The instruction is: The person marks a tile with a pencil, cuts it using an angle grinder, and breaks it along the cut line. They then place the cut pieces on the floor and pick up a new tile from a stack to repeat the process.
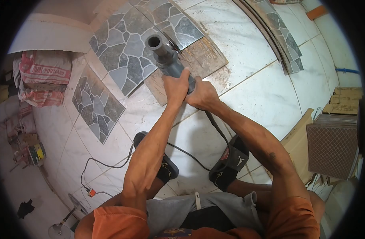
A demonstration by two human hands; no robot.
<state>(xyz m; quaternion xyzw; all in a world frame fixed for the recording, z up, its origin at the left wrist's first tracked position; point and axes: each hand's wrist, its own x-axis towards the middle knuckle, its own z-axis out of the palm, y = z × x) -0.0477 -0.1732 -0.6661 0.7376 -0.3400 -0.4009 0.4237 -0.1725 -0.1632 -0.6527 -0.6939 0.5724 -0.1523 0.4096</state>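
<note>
Both my hands are wrapped around a grey corded angle grinder, my left hand on its body and my right hand just behind, at the rear end. A hollow grey tube sticks up from the grinder's head toward me. The head stands over the cut line of a stone-patterned tile; whether the disc touches it is hidden. Under that tile lies a worn wooden board. A black cord runs from the grinder's rear down between my feet.
A smaller patterned tile piece lies to the left. Cement bags stand beyond it. An orange cord connector rests on the floor near my left leg. Stacked brown tiles are at the right, and patterned tiles lean at the upper right.
</note>
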